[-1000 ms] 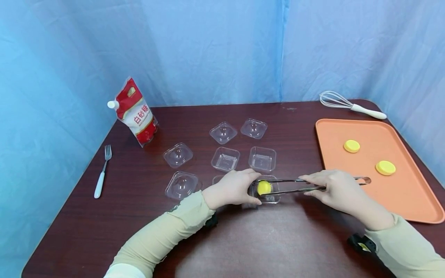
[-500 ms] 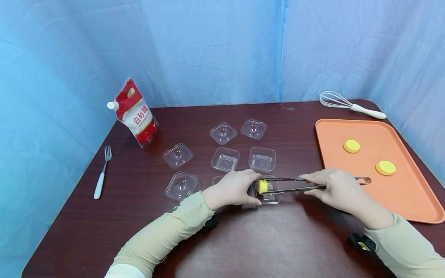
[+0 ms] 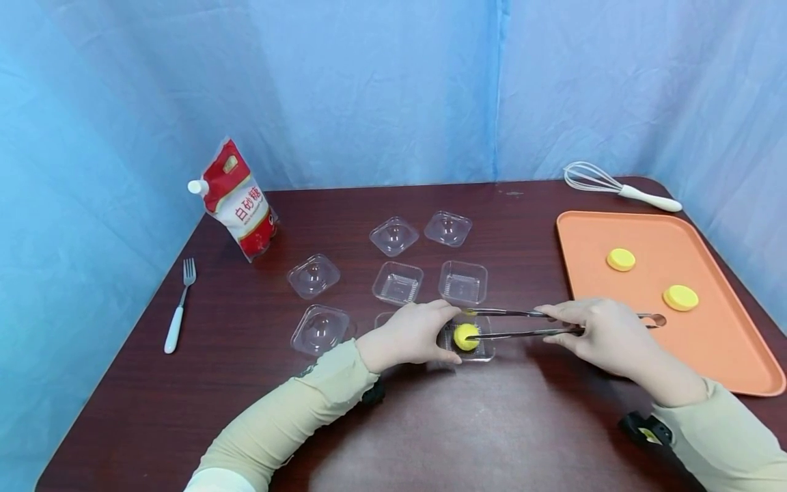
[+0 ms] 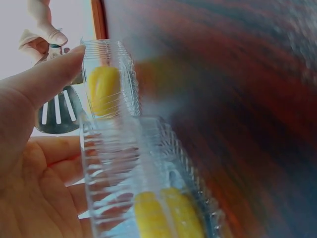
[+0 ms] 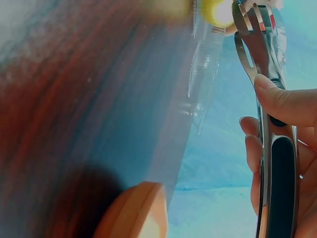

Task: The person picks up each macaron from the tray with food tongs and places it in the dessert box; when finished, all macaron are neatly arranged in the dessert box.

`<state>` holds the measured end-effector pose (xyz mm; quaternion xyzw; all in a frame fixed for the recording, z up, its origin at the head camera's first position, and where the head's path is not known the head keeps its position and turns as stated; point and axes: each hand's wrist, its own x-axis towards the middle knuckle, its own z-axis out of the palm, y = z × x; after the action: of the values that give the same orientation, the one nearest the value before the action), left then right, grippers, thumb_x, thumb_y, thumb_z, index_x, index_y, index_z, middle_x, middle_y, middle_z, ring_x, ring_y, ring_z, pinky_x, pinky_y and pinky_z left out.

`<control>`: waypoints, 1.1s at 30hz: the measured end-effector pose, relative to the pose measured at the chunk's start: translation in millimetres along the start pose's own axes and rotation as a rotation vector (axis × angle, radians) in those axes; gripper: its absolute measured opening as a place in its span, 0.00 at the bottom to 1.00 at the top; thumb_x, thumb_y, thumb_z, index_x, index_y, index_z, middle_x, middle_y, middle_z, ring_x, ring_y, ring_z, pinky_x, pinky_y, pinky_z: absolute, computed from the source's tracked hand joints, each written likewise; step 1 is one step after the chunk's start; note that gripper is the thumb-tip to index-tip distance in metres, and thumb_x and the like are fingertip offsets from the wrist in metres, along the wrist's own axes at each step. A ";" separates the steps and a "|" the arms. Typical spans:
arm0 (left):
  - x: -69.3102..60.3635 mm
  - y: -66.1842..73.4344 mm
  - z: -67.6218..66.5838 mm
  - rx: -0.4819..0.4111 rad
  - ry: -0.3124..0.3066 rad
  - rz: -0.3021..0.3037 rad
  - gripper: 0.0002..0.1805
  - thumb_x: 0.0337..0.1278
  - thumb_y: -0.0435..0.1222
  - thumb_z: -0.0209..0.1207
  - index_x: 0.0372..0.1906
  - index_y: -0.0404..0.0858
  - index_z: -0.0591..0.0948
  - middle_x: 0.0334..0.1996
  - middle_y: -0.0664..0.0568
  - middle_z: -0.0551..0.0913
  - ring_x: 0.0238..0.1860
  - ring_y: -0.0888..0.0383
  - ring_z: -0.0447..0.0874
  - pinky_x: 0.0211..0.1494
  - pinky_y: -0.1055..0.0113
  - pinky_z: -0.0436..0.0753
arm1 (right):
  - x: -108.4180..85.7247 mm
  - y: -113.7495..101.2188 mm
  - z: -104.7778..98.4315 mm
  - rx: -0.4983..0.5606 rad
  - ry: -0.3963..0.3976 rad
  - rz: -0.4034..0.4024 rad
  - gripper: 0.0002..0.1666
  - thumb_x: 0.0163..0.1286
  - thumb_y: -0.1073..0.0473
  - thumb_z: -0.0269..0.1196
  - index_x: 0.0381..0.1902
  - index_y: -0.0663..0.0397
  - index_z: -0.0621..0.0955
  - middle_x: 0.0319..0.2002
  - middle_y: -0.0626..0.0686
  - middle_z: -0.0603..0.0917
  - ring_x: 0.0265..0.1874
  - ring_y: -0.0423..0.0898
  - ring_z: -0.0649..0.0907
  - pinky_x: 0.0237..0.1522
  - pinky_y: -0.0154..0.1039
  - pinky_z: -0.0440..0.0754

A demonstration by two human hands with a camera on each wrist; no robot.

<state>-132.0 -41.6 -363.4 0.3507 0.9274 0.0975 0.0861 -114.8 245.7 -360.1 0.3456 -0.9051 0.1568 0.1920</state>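
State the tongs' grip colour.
Black; the tongs' grip shows best in the right wrist view.

A red and white bag (image 3: 241, 205) with a white cap at its upper left stands near the far left corner of the dark, wood-grained tabletop (image 3: 467, 437). In front of the bag and slightly left lies a fork (image 3: 180, 307), pale-handled, tines away from the viewer. Well to the bag's right lies a white whisk (image 3: 621, 188), wires toward it. Blue curtain (image 3: 369, 89) hangs behind the bag.
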 end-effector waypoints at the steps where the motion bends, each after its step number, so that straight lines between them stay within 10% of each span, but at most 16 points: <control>1: 0.1 0.2 0.0 0.004 -0.002 -0.002 0.39 0.46 0.56 0.67 0.62 0.41 0.72 0.57 0.54 0.77 0.50 0.58 0.81 0.52 0.62 0.79 | -0.2 0.1 0.2 0.003 -0.001 0.000 0.29 0.34 0.62 0.78 0.42 0.51 0.87 0.33 0.48 0.88 0.27 0.43 0.86 0.24 0.34 0.77; 20: -0.1 -3.7 -9.9 0.078 0.000 0.057 0.44 0.47 0.58 0.64 0.66 0.37 0.69 0.63 0.49 0.73 0.62 0.56 0.73 0.63 0.62 0.72 | -3.4 1.3 2.9 0.023 -0.075 0.080 0.31 0.39 0.60 0.78 0.47 0.54 0.85 0.38 0.52 0.88 0.33 0.47 0.87 0.27 0.39 0.79; 33: -11.2 -45.1 -37.9 -0.006 0.136 0.061 0.34 0.52 0.49 0.65 0.61 0.34 0.73 0.57 0.45 0.77 0.59 0.53 0.75 0.63 0.59 0.72 | -5.2 -0.1 3.6 0.021 -0.097 0.096 0.31 0.40 0.59 0.77 0.48 0.54 0.84 0.37 0.52 0.88 0.32 0.46 0.86 0.27 0.37 0.78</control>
<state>-161.0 -86.8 -336.6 0.3709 0.9198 0.1262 0.0210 -112.0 247.0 -365.6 0.3108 -0.9271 0.1585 0.1367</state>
